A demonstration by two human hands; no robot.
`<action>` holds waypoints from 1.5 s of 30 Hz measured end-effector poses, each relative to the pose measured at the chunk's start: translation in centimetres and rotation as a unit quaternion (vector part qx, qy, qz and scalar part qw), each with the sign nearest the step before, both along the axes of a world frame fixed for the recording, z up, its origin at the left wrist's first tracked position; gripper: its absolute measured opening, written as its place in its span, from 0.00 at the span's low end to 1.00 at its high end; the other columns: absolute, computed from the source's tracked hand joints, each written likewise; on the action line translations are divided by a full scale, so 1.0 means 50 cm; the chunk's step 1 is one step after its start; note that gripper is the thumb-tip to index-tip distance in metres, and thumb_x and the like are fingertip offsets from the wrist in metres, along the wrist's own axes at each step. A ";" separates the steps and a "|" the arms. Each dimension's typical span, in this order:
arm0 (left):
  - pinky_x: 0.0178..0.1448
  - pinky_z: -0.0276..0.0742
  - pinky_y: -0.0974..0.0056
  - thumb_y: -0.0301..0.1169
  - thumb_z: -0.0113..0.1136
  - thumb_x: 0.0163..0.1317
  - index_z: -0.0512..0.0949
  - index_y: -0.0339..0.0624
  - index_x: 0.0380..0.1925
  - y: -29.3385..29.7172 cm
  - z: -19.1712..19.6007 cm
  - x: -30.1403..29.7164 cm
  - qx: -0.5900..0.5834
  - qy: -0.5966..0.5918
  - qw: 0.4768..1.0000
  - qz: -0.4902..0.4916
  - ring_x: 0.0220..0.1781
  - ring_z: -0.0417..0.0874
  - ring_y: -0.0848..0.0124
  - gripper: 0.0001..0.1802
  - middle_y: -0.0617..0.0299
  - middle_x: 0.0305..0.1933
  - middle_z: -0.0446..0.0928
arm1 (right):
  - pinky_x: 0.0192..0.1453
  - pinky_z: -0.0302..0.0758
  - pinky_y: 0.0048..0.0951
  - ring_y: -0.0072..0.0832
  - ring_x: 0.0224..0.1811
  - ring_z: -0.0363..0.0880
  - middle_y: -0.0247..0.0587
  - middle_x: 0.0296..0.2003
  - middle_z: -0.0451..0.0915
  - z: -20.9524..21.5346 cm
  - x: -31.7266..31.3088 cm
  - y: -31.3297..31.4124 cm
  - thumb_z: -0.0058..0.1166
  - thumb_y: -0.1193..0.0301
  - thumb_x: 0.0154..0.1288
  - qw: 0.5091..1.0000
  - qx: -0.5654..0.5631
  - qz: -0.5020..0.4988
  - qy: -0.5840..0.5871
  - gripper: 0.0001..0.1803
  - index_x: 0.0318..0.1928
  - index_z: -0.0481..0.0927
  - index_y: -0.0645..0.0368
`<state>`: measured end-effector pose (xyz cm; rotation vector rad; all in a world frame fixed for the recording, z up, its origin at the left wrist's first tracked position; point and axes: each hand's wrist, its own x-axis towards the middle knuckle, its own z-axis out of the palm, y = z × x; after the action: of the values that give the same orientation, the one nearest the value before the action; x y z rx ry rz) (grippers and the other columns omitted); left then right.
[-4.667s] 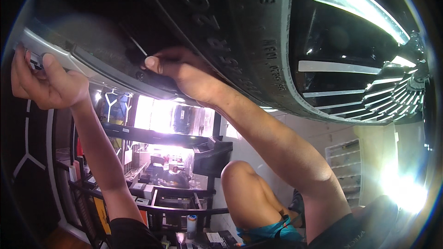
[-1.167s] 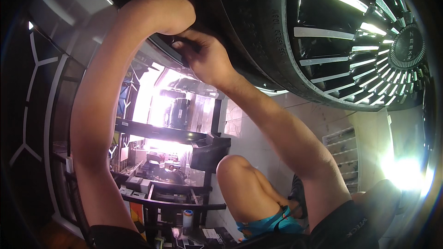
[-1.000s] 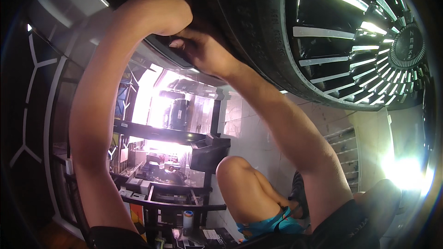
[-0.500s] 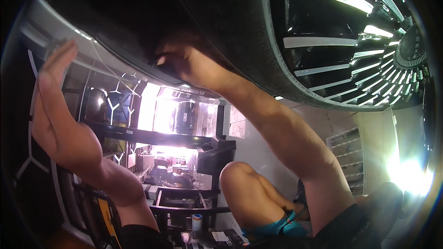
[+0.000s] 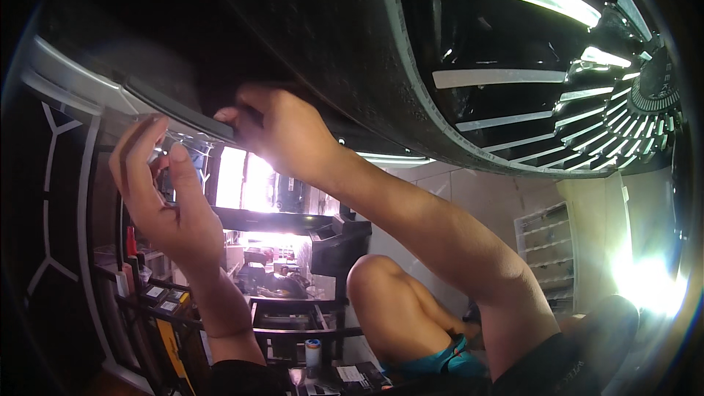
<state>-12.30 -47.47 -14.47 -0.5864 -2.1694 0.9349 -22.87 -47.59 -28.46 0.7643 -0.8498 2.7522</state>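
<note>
Above me curves the dark wheel arch trim (image 5: 187,116) of a car, beside a large tyre (image 5: 400,51). My right hand (image 5: 286,132) reaches up to its edge, fingers curled over it and partly lost in shadow. To the left, just below the same edge, I hold up my left hand (image 5: 172,198). Its fingers are bent and its thumb stands apart from them. A shiny, clear sheet-like material (image 5: 192,135) shows behind those fingertips; whether they touch it I cannot tell.
The spoked wheel (image 5: 579,95) fills the upper right. Below stand a black rack (image 5: 293,334), a spray can (image 5: 313,356) and a yellow-and-black box (image 5: 172,352). My bent knee (image 5: 381,293) is at lower middle. A bright lamp (image 5: 653,282) glares at right.
My left hand has come right and down, its straight fingers now bent with the thumb apart. My right hand has shifted slightly left and down along the trim edge. The view has tilted a little.
</note>
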 end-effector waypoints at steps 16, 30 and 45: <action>0.54 0.73 0.65 0.26 0.59 0.71 0.76 0.40 0.59 -0.065 -0.061 0.016 0.131 -0.032 0.991 -0.006 0.53 0.76 0.69 0.18 0.56 0.58 0.75 | 0.44 0.82 0.31 0.29 0.35 0.87 0.44 0.33 0.87 -0.018 -0.019 0.024 0.59 0.68 0.67 0.993 0.015 0.118 -0.020 0.15 0.50 0.84 0.61; 0.60 0.72 0.62 0.22 0.55 0.74 0.70 0.41 0.61 -0.170 -0.022 -0.018 0.253 -0.004 0.965 -0.064 0.57 0.76 0.70 0.17 0.58 0.59 0.70 | 0.51 0.79 0.39 0.36 0.44 0.85 0.46 0.41 0.84 -0.063 -0.042 -0.045 0.60 0.73 0.68 0.995 -0.046 -0.061 0.069 0.09 0.47 0.83 0.58; 0.60 0.74 0.64 0.21 0.58 0.69 0.68 0.39 0.59 -0.258 -0.082 -0.052 0.272 0.020 0.952 -0.137 0.61 0.71 0.69 0.20 0.56 0.65 0.65 | 0.48 0.78 0.36 0.35 0.37 0.83 0.46 0.36 0.84 -0.069 -0.023 -0.048 0.57 0.73 0.71 0.996 -0.009 -0.089 0.023 0.07 0.46 0.84 0.59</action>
<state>-14.88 -60.35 -18.57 -0.5615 -2.1103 0.1787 -24.02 -50.02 -31.92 0.7081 -0.8405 2.5722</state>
